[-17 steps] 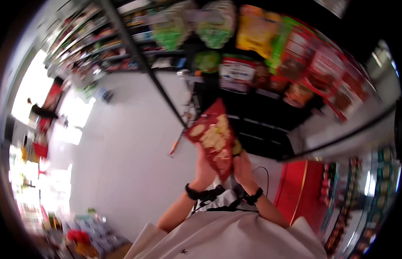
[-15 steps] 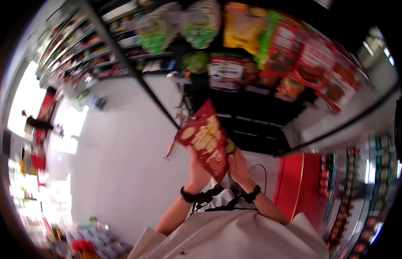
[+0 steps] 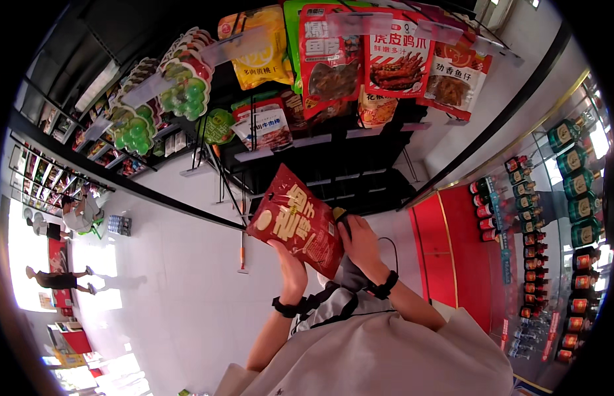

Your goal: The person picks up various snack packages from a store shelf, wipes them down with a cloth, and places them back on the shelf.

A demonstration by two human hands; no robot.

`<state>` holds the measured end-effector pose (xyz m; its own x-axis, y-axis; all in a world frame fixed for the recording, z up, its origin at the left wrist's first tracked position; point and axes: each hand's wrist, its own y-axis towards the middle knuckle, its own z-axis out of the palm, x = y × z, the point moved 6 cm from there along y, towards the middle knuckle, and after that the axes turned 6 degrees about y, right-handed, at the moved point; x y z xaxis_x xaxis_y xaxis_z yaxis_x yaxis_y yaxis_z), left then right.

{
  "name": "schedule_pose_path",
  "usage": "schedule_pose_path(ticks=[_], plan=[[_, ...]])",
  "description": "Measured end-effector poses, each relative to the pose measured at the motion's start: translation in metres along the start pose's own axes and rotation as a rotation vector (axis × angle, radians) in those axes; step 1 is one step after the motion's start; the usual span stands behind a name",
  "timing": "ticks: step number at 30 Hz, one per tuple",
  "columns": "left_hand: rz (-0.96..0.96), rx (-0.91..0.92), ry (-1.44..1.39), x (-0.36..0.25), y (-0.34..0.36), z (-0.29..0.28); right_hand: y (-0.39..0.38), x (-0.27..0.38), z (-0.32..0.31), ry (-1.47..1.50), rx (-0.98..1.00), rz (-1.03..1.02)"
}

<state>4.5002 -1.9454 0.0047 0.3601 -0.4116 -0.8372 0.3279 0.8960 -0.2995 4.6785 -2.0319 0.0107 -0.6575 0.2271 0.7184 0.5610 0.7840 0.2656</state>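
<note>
Red bag (image 3: 300,228), one: before the black rack (image 3: 379,188), tilted, front up, apparently steadied from both sides. Left hand (image 3: 291,269): grips lower-left edge. Right hand (image 3: 364,247): at right edge; cannot tell whether closed. Packets (image 3: 398,59): hang, presumably for front-facing display.

Head-worn wide fisheye view, looking down and ahead, pale beige cloth shirt (image 3: 392,350) close below, glossy red plastic bag (image 3: 299,224) mid-view, black shelf rack (image 3: 379,196) beyond.

Glare whites out the far left; floor (image 3: 175,284) bright (centre fairly crisp); edges bow, corners black.
</note>
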Motion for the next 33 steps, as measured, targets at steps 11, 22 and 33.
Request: schedule_pose_path(ticks=[11, 22, 33], plan=[[0.463, -0.024, 0.900, 0.028, 0.031, 0.067, 0.068, 0.003, -0.015, 0.620, 0.481, 0.137], [0.517, 0.173, 1.211, 0.036, 0.100, 0.078, 0.143, -0.091, 0.041, 0.814, 0.530, 0.164], [0.345, -0.057, 0.484, -0.011, 0.220, 0.070, 0.224, -0.127, 0.065, 1.011, 0.698, 0.250]])
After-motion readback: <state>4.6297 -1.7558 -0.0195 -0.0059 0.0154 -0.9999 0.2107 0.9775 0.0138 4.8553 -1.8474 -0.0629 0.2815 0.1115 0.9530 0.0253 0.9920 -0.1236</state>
